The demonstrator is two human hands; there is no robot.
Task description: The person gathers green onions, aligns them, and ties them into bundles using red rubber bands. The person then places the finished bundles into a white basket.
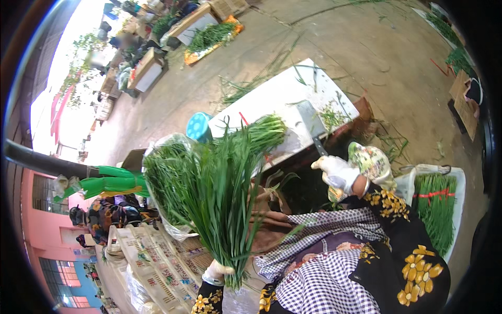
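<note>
My left hand (218, 271), in a pale glove, grips a loose bunch of long green leaves (223, 196), apparently garlic chives, by its lower end. The leaves fan upward in front of a clear bag (166, 157) full of more greens. My right hand (338, 172), in a white glove, is beside the dark handle of a cleaver (311, 119); whether its fingers hold anything is unclear. The cleaver's blade lies flat on a white board (270, 92). Another bundle of greens (268, 129) rests there, pale stem ends toward the blade, partly hidden behind the held bunch.
A blue stool (199, 126) stands by the board's left end. On the right, a white basket (459, 219) holds greens tied with a red band (433, 193). Stacked plastic crates (157, 259) are at lower left. Cut leaves litter the concrete floor (353, 43); other people sit farther off.
</note>
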